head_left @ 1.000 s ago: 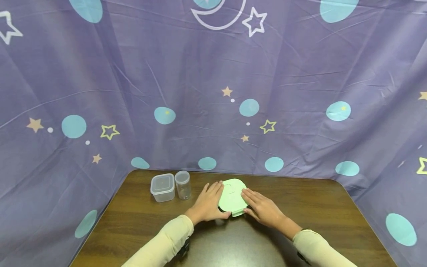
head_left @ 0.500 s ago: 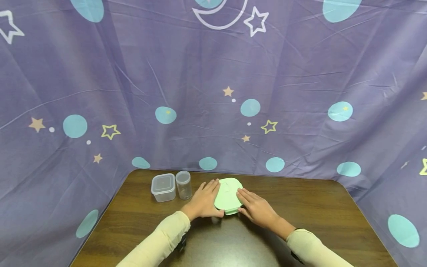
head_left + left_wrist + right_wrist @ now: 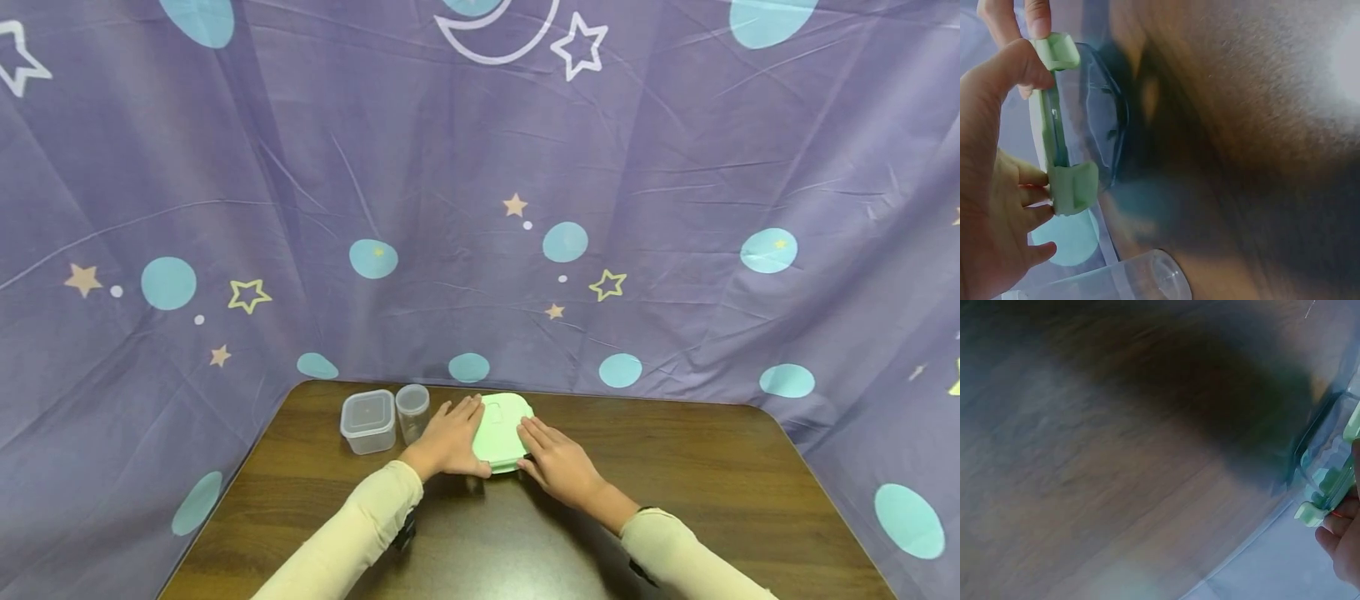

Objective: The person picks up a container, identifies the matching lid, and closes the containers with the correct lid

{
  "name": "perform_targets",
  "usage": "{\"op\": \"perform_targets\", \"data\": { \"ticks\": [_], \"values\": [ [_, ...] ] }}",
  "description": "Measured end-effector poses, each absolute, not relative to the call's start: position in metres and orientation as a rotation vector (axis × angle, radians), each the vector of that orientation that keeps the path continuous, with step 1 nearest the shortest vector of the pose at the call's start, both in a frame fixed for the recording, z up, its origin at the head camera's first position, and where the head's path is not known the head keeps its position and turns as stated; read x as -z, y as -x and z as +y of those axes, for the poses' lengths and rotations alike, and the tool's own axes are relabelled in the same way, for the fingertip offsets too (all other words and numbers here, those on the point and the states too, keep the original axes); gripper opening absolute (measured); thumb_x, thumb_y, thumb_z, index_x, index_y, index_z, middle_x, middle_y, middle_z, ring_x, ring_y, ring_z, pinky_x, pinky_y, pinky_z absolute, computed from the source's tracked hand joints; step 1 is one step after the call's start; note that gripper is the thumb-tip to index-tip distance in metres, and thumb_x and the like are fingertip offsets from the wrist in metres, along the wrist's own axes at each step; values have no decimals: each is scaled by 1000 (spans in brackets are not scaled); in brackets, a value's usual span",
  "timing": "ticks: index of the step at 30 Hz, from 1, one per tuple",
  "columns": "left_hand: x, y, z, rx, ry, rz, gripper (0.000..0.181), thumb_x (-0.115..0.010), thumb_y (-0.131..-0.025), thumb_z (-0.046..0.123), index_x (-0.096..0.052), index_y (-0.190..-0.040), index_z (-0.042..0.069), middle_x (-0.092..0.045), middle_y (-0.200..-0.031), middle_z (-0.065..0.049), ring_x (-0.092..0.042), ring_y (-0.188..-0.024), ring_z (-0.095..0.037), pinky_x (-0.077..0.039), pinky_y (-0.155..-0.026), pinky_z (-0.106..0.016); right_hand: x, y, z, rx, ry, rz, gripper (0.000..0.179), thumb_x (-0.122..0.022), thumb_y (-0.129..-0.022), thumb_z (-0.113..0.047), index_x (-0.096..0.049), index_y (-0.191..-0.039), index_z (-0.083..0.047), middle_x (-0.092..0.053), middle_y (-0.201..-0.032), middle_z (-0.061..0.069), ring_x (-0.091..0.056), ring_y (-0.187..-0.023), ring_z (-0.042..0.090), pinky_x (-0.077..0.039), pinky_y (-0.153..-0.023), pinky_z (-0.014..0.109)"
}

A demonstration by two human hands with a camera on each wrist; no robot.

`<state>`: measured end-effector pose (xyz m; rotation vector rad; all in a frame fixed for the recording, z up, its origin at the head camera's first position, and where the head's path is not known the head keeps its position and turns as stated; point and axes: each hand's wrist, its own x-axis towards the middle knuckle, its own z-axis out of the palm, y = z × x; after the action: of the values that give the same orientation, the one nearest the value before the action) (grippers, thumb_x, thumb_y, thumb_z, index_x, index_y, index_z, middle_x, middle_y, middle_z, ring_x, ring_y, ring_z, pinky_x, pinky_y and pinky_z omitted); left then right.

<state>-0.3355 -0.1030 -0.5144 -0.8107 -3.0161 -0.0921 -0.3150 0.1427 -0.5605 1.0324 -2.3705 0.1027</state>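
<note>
A clear food container with a pale green clip lid (image 3: 501, 423) is near the back of the table, between my two hands. My left hand (image 3: 452, 442) holds its left side, with the thumb on the near edge and the fingers spread along the lid's side. From the right, my right hand (image 3: 564, 468) grips the opposite side, fingertips on top of the lid and thumb at the near corner. In the left wrist view, green side clips (image 3: 1075, 187) hang over the transparent body (image 3: 1088, 109). The right wrist view catches only part of the container (image 3: 1329, 462).
Just left of my left hand stands a clear cylindrical jar (image 3: 412, 407), partly hidden by that hand. Beside it is a translucent square tub (image 3: 367, 421) with a lid. The brown wooden table (image 3: 712, 492) ends at a purple patterned curtain (image 3: 660, 333).
Both hands have shifted left and slightly toward the back with the green-lidded food container, bringing it closer to the jar. The container has also turned slightly. The jar and tub have stayed put.
</note>
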Motion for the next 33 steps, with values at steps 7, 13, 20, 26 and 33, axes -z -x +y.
{"op": "perform_targets", "data": {
  "ticks": [7, 13, 20, 26, 33],
  "values": [
    [509, 341, -107, 44, 784, -3072, 117, -78, -67, 63, -36, -156, 0, -33, -165, -15, -34, -153, -30, -29, -123, -55, 558, 315, 131, -73, -994, -2395, 57, -71, -95, -36, -62, -134, 4, -65, -137, 20, -62, -129, 34, -52, -107, 42],
    [508, 347, -110, 2, 783, -3062, 117, -80, -65, 63, -38, -155, 1, -36, -164, -14, -36, -152, -30, -31, -122, -55, 556, 314, 123, -90, -958, -2421, 56, -70, -95, -36, -62, -135, 4, -64, -138, 20, -62, -129, 35, -53, -105, 44],
    [502, 348, -111, 7, 815, -3048, 115, -83, -62, 59, -42, -153, 0, -39, -162, -15, -39, -150, -31, -34, -120, -57, 556, 312, 118, -77, -934, -2439, 56, -69, -96, -35, -62, -134, 5, -63, -138, 22, -62, -128, 35, -53, -105, 43],
    [502, 348, -111, -7, 815, -3061, 115, -82, -64, 59, -41, -154, 1, -38, -163, -14, -38, -151, -31, -33, -121, -56, 555, 311, 117, -56, -928, -2449, 56, -68, -97, -36, -61, -135, 4, -63, -139, 22, -62, -129, 35, -53, -106, 42],
    [506, 346, -112, 22, 816, -3044, 112, -82, -65, 58, -43, -152, 0, -41, -161, -15, -40, -149, -33, -33, -120, -56, 554, 309, 119, -66, -945, -2503, 58, -67, -98, -37, -58, -138, 4, -60, -142, 21, -59, -132, 35, -51, -109, 43]
  ]
}}
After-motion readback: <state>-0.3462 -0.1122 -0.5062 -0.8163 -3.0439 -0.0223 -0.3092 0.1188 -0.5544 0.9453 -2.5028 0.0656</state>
